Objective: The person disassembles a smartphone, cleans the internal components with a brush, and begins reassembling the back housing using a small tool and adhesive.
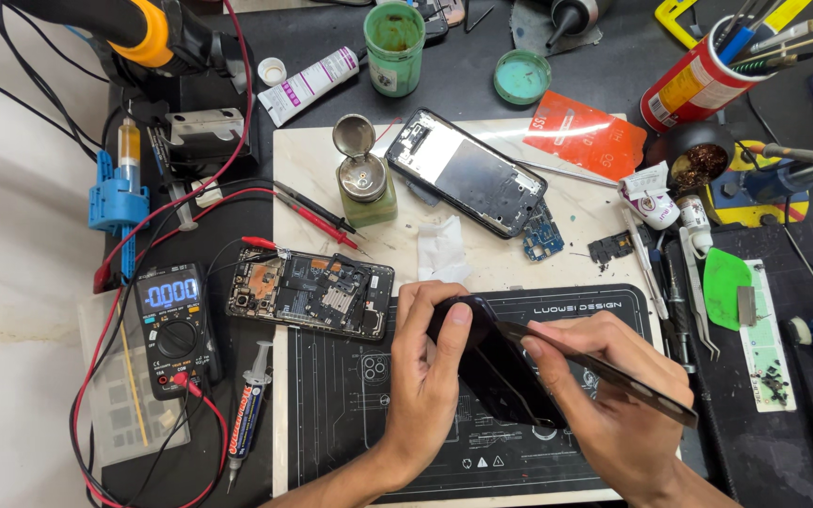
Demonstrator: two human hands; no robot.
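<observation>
Dark phone (496, 372) tilted over the black mat (350, 414), clasped at its upper end by the left hand (430, 376). Thin black panel (604, 369) pinched in the right hand (613, 404), lifted off the phone like a hinged lid. Probably mid-separation; next calls for steady, even parting. Nearby: opened phone (312, 293), frame (468, 171), multimeter (176, 325), tweezers (698, 301).

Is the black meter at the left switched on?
On: the multimeter's screen glows blue and shows digits.
</observation>
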